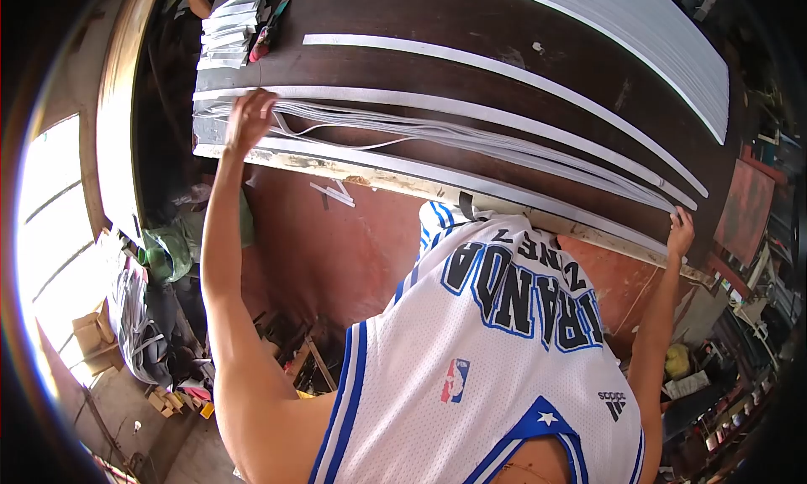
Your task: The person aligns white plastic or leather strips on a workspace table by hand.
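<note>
A bundle of long thin white strips (437,131) lies along the near edge of the dark table (521,34). My left hand (251,121) is closed around the bundle near its left end. At the right end, my right hand (682,230) pinches the strip ends with its fingers. Beyond the bundle runs a flat white strip (403,102), and farther back lies another flat strip (504,68). A wide stack of white strips (664,60) rests at the back right of the table.
Short white pieces (229,32) are piled at the table's back left, beside a red and green tool (269,32). Another person's arm (199,2) shows at the top left. A few white scraps (334,194) lie below the table's near edge. Cardboard boxes (94,337) stand at the lower left.
</note>
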Demonstrator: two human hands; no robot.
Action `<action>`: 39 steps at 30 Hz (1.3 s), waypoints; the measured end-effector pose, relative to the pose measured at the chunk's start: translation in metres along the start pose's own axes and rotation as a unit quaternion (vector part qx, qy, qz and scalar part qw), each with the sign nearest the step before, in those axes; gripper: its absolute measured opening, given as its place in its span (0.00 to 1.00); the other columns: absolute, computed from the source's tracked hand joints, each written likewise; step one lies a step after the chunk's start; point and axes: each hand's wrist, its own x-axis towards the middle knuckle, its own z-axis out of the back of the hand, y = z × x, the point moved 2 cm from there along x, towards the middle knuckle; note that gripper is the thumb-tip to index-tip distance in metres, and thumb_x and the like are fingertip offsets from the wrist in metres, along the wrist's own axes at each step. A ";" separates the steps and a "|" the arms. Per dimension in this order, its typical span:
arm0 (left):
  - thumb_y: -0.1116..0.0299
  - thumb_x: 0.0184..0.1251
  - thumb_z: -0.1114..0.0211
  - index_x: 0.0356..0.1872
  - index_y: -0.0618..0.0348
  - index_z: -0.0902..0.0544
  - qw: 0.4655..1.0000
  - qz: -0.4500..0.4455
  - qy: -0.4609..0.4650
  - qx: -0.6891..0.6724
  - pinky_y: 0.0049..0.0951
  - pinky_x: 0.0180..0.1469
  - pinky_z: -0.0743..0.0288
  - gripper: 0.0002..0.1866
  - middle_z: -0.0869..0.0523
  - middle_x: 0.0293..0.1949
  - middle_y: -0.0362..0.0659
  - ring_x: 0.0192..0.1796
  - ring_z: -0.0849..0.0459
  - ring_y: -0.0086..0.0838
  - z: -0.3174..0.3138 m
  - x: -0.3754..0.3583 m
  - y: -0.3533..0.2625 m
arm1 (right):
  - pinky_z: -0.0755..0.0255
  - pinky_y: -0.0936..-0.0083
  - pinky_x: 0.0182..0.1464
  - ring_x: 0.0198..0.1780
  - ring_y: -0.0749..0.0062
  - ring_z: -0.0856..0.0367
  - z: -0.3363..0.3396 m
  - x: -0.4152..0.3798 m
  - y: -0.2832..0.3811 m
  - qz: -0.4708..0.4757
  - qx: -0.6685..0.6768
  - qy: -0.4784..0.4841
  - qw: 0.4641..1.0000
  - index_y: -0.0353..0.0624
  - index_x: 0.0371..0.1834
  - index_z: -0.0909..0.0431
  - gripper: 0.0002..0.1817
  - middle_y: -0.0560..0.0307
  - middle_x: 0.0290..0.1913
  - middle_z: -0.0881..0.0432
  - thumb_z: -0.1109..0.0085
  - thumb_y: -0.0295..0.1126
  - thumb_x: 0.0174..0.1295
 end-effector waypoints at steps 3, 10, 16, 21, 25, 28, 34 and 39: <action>0.69 0.63 0.31 0.46 0.52 0.13 0.989 -0.026 0.064 -0.130 0.43 0.57 0.20 0.11 0.13 0.47 0.43 0.53 0.15 0.38 0.002 0.017 -0.091 | 0.28 0.76 0.32 0.28 0.77 0.25 -0.002 -0.001 0.004 0.006 0.001 -0.003 1.000 0.43 0.53 0.15 0.14 0.60 0.47 0.15 0.36 0.23 0.64; 0.60 0.66 0.31 0.58 0.52 0.22 0.987 -0.054 0.132 -0.078 0.44 0.57 0.28 0.21 0.18 0.52 0.44 0.52 0.18 0.40 -0.004 0.005 -0.108 | 0.21 0.71 0.40 0.44 0.63 0.16 0.004 -0.002 0.008 -0.043 -0.004 0.019 0.999 0.41 0.52 0.15 0.14 0.55 0.51 0.16 0.35 0.20 0.62; 0.59 0.67 0.32 0.58 0.51 0.23 0.987 -0.045 0.152 0.014 0.48 0.64 0.32 0.21 0.20 0.55 0.43 0.55 0.18 0.41 -0.010 -0.009 -0.058 | 0.26 0.72 0.36 0.36 0.70 0.21 0.003 0.003 -0.017 -0.014 -0.013 0.018 1.000 0.41 0.52 0.15 0.15 0.57 0.49 0.16 0.36 0.21 0.63; 0.64 0.63 0.29 0.57 0.51 0.23 0.988 -0.081 0.131 -0.001 0.46 0.62 0.32 0.22 0.20 0.52 0.43 0.55 0.19 0.38 -0.017 -0.004 -0.075 | 0.31 0.75 0.28 0.27 0.78 0.26 0.001 0.008 -0.042 0.035 -0.052 0.003 0.998 0.41 0.53 0.15 0.15 0.63 0.47 0.17 0.38 0.21 0.64; 0.75 0.57 0.31 0.50 0.51 0.22 0.987 -0.120 0.105 -0.007 0.40 0.60 0.30 0.19 0.20 0.49 0.39 0.54 0.19 0.32 -0.023 0.002 -0.088 | 0.27 0.74 0.30 0.33 0.71 0.21 0.009 -0.002 -0.006 -0.048 -0.029 0.016 0.998 0.42 0.53 0.15 0.15 0.58 0.49 0.17 0.38 0.21 0.63; 0.74 0.57 0.32 0.52 0.49 0.21 0.988 -0.097 0.103 0.056 0.40 0.62 0.31 0.20 0.18 0.51 0.37 0.57 0.19 0.28 -0.030 -0.015 -0.055 | 0.25 0.73 0.30 0.34 0.66 0.19 0.016 0.000 -0.009 -0.062 -0.041 0.032 0.997 0.41 0.53 0.16 0.15 0.54 0.50 0.17 0.36 0.21 0.62; 0.70 0.65 0.38 0.60 0.48 0.21 0.951 0.038 0.243 0.188 0.50 0.68 0.38 0.21 0.19 0.61 0.38 0.64 0.21 0.31 -0.023 -0.059 0.061 | 0.27 0.73 0.29 0.32 0.67 0.21 0.022 0.000 -0.020 -0.064 -0.042 0.038 0.996 0.41 0.53 0.16 0.16 0.54 0.50 0.16 0.36 0.20 0.62; 0.72 0.73 0.47 0.59 0.45 0.24 0.880 0.170 0.283 0.342 0.56 0.60 0.32 0.17 0.18 0.57 0.37 0.61 0.20 0.32 -0.001 -0.063 0.110 | 0.28 0.74 0.29 0.31 0.72 0.23 0.020 -0.001 -0.028 -0.043 -0.024 0.036 0.998 0.42 0.53 0.15 0.16 0.55 0.49 0.17 0.36 0.20 0.62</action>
